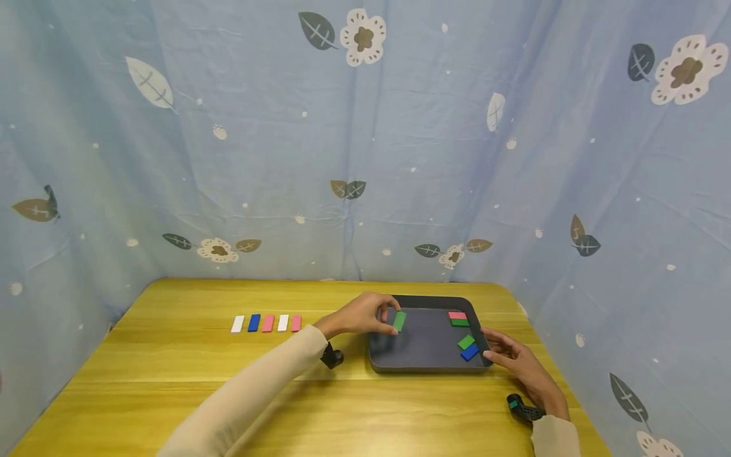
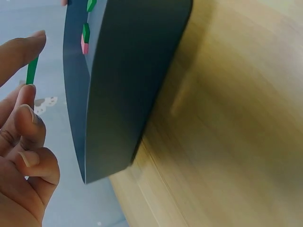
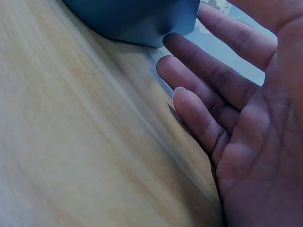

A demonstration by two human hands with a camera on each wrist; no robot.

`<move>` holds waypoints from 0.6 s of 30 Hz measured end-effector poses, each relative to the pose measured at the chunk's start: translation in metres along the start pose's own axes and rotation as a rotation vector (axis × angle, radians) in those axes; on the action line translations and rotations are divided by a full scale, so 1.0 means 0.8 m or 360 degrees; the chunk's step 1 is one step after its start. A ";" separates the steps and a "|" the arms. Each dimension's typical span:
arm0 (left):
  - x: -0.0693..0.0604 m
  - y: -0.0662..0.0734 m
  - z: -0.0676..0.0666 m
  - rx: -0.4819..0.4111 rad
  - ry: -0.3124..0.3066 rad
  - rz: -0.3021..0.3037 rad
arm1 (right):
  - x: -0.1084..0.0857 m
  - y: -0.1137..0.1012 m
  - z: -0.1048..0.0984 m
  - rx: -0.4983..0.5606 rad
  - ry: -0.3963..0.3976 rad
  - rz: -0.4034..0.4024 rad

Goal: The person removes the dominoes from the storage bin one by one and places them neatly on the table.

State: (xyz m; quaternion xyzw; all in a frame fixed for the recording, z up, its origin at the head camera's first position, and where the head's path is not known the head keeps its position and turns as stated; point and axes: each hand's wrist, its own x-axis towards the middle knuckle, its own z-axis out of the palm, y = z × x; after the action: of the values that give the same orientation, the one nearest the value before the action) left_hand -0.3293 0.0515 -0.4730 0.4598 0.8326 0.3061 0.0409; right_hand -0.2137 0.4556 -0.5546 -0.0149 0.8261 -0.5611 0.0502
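Note:
Between thumb and fingertips, my left hand (image 1: pixel 365 312) pinches a small green tile (image 1: pixel 400 321) over the left part of a dark grey tray (image 1: pixel 422 346). The left wrist view shows that green tile (image 2: pixel 31 71) edge-on, beyond the tray's outer wall (image 2: pixel 123 80). My right hand (image 1: pixel 516 358) is at the tray's right edge, its fingertips at the rim. In the right wrist view, the right hand's fingers (image 3: pixel 203 80) are loosely extended beside the tray (image 3: pixel 142 21). Inside the tray, a pink tile (image 1: pixel 457 315) adjoins a green one (image 1: pixel 459 322); nearer, another green tile (image 1: pixel 466 342) meets a blue tile (image 1: pixel 470 352).
Left of the tray, a spaced row on the wooden table (image 1: pixel 171 381) holds a white tile (image 1: pixel 237 324), a blue one (image 1: pixel 254 322), a pink one (image 1: pixel 268 323), another white (image 1: pixel 283 322) and another pink (image 1: pixel 296 323). A patterned blue curtain (image 1: pixel 274 158) surrounds the table's back and sides.

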 end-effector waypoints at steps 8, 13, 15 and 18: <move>-0.016 -0.010 -0.009 -0.0016 0.0018 -0.0050 | -0.001 -0.004 -0.001 -0.0006 0.0011 0.0020; -0.027 -0.015 -0.013 -0.0020 0.0065 -0.0069 | 0.001 -0.004 -0.002 -0.0008 0.0014 0.0038; -0.032 -0.017 -0.014 -0.0021 0.0076 -0.0082 | 0.001 -0.005 -0.001 0.0000 0.0010 0.0041; -0.040 -0.020 -0.015 -0.0028 0.0085 -0.0094 | 0.000 -0.005 0.000 -0.0001 0.0004 0.0027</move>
State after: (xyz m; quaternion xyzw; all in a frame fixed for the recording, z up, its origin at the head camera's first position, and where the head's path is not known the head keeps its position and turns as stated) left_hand -0.3273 0.0145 -0.4785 0.4263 0.8439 0.3241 0.0317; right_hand -0.2139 0.4543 -0.5508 -0.0071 0.8265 -0.5604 0.0539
